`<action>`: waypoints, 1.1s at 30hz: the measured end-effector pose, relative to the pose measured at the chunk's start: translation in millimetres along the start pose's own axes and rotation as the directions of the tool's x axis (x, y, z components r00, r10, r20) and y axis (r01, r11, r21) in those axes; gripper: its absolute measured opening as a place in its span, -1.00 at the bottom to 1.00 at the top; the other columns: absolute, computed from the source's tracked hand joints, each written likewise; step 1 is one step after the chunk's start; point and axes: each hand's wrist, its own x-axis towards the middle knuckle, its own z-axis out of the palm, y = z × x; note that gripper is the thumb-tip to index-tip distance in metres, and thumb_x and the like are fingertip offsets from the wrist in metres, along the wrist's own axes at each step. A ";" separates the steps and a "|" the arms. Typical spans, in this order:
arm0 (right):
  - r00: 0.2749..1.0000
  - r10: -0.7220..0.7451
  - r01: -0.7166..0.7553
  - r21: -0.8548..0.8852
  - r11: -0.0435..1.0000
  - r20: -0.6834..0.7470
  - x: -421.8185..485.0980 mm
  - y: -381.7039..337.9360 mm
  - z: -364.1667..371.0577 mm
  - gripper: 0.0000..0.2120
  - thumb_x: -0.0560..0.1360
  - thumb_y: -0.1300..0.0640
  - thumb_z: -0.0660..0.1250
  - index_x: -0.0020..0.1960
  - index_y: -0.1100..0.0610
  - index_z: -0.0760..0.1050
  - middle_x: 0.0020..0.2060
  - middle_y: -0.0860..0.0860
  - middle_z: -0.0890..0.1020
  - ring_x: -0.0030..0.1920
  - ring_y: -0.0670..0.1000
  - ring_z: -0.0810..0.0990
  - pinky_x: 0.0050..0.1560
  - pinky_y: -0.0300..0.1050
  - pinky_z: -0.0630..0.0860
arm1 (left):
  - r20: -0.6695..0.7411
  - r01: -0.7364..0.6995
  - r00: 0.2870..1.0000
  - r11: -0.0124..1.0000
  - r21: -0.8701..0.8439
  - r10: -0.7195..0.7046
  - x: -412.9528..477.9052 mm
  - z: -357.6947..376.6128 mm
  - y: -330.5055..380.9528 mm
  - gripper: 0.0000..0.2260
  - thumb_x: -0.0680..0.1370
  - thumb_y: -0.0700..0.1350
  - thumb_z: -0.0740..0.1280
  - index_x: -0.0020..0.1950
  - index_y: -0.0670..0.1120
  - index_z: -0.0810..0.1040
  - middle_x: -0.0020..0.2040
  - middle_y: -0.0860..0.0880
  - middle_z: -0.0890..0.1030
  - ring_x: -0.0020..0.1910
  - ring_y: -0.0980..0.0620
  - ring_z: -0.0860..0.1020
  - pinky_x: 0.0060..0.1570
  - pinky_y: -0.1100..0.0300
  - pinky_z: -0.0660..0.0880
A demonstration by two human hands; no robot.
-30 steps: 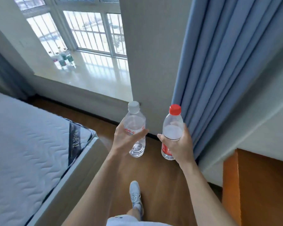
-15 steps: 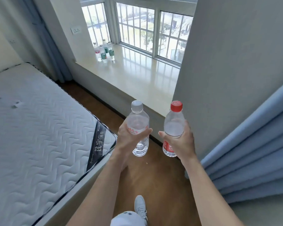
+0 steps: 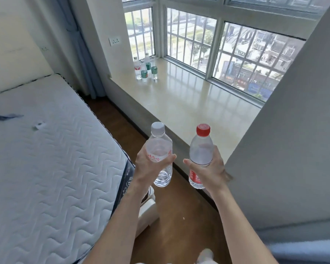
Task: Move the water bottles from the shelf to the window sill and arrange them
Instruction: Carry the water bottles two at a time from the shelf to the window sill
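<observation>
My left hand (image 3: 151, 166) grips a clear water bottle with a white cap (image 3: 159, 147) around its middle, held upright. My right hand (image 3: 208, 170) grips a second clear bottle with a red cap and red label (image 3: 200, 151), also upright. Both bottles hang over the wooden floor just in front of the near end of the pale window sill (image 3: 189, 103). At the sill's far left corner stand several small bottles (image 3: 146, 68) in a tight cluster, some with green labels, one with a red label.
A bare white mattress (image 3: 46, 159) fills the left side, leaving a narrow strip of wooden floor (image 3: 179, 216) between it and the sill. A grey wall pillar (image 3: 284, 149) rises on the right, a blue curtain (image 3: 84, 54) hangs at the far left of the window.
The view has swung left and moved closer to the sill, so the sill and its bottle cluster look nearer. Both hands keep the same hold on their bottles.
</observation>
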 end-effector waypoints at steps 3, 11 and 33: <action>0.999 0.009 -0.009 -0.014 1.000 0.034 32.1 5.1 12.5 -0.39 0.14 -0.25 0.58 0.09 -0.16 0.42 -0.04 -0.14 0.60 0.02 -0.05 0.61 0.02 0.06 0.62 | -0.037 0.008 0.999 1.000 0.016 -0.008 30.3 4.9 -6.3 -0.51 0.33 -0.01 0.61 0.08 0.26 0.41 0.01 0.22 0.56 0.05 0.26 0.56 -0.10 0.43 0.47; 0.981 -0.045 0.049 -0.014 0.999 0.188 154.5 9.8 47.3 -0.45 0.23 -0.12 0.64 0.07 -0.07 0.42 -0.07 -0.10 0.59 -0.02 -0.03 0.60 -0.05 -0.07 0.59 | -0.201 0.060 0.978 0.997 0.053 -0.048 135.7 24.5 -13.3 -0.43 0.33 0.01 0.61 0.23 0.17 0.41 0.03 0.24 0.55 0.08 0.25 0.54 -0.09 0.45 0.44; 0.828 -0.079 0.061 0.051 0.997 0.556 388.2 -24.0 184.7 -0.49 0.17 -0.12 0.59 0.02 -0.12 0.44 -0.14 -0.12 0.61 -0.07 -0.04 0.63 0.02 0.15 0.62 | -0.608 0.161 0.784 0.987 0.001 -0.127 331.6 0.0 -3.2 -0.54 0.36 -0.09 0.60 0.18 0.05 0.52 -0.01 0.22 0.58 -0.01 0.30 0.57 -0.16 0.56 0.44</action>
